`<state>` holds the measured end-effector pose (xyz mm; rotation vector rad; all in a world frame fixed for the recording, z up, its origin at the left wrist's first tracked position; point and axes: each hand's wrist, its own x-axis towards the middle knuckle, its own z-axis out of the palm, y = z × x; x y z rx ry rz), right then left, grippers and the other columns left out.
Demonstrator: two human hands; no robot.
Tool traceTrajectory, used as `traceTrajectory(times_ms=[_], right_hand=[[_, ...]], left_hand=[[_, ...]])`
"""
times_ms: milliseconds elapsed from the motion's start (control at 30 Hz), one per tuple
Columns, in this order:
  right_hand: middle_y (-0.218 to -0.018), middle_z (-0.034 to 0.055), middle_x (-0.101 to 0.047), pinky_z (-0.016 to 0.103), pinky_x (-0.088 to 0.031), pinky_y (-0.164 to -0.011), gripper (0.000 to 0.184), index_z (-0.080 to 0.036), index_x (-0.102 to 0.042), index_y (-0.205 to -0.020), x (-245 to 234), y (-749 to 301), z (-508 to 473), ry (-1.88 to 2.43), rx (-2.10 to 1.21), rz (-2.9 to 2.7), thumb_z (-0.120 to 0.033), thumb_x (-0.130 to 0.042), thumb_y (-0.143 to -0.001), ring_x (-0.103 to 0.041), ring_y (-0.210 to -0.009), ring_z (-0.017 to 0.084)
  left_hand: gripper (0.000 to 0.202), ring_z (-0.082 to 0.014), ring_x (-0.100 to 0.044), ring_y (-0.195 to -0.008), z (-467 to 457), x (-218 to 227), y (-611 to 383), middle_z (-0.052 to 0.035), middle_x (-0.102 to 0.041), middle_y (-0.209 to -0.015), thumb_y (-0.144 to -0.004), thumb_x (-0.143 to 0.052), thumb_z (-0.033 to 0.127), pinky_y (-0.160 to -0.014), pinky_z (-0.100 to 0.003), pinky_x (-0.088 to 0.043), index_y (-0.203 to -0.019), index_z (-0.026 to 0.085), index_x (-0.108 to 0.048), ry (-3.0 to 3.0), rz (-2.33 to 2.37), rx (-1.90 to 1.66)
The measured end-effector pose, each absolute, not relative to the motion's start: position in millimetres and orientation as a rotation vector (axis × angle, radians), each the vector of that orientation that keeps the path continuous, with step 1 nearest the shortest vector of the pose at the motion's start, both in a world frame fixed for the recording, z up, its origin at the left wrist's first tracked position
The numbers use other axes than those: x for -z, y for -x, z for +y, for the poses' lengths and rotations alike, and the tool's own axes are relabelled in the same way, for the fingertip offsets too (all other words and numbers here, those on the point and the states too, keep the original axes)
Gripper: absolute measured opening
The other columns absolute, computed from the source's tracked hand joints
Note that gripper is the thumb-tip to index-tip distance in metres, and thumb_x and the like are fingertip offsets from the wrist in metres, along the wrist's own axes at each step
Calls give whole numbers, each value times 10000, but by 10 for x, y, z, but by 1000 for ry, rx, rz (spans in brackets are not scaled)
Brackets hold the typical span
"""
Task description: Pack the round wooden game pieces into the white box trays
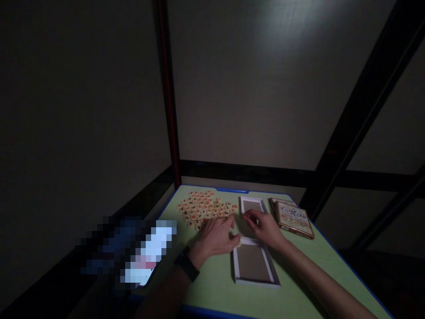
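Note:
Many round wooden Chinese chess pieces [202,208] with red and black characters lie in a loose spread on the table. My left hand [217,235], a dark watch on its wrist, reaches over the near edge of the spread with index finger and thumb apart. By its thumb tip shows a pale round piece [239,243], at the corner of the nearer shallow open box half [235,266]. My right hand [264,227] is pinched closed beside the farther box half [243,206]; what sits between its fingertips is too small to make out.
Printed flat boxes [294,218] lie stacked at the table's right side. On the left, a lit screen [149,254], partly pixelated, is near the edge. The green table [212,292] has a blue rim, and pale walls with dark beams stand behind it.

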<state>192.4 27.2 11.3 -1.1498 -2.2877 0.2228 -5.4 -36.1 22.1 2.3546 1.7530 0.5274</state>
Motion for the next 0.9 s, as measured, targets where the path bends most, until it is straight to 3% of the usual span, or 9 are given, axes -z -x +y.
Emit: traceTrajectory(times_ms=[100, 233, 300, 467, 900], right_hand=[[-860, 83, -761, 275, -448, -685, 241, -178, -729, -942, -263, -1760, 464, 1188, -158, -2380, -232, -497, -906, -682, -752, 211], [-994, 105, -769, 251, -429, -716, 274, -171, -748, -978, -428, -1409, 759, 1235, -56, -2644, -112, -516, -846, -689, -881, 213], [-960, 101, -771, 245, -417, -694, 255, -169, -758, -933, -454, -1242, 890, 1228, -54, -2726, -92, -550, -807, -687, -855, 210], [-938, 69, -774, 236, -397, -665, 212, -215, -766, -896, -399, -997, 1083, 1216, -61, -2844, -134, -591, -809, -684, -858, 204], [-964, 78, -763, 230, -400, -669, 196, -199, -731, -971, -355, -886, 1208, 1279, -29, -2961, -143, -620, -820, -688, -881, 210]], left_hand=[[394, -335, -660, -971, -382, -183, -7, -130, -709, -1044, -779, -638, 465, -860, -421, -472, -1080, 212, -606, -2370, 1710, -455], [356, -341, -673, -955, -374, -109, -50, -132, -715, -1019, -761, -646, 439, -851, -426, -490, -1031, 209, -634, -2393, 1670, -364], [316, -340, -675, -954, -369, -80, -57, -130, -716, -1020, -776, -621, 415, -849, -432, -494, -1017, 212, -637, -2397, 1666, -363], [271, -338, -670, -970, -375, -70, -67, -131, -714, -1028, -770, -599, 346, -860, -437, -503, -1001, 209, -634, -2403, 1661, -365], [283, -305, -680, -956, -424, -148, -88, -98, -721, -1025, -781, -568, 377, -872, -423, -535, -1005, 210, -614, -2477, 1679, -316]])
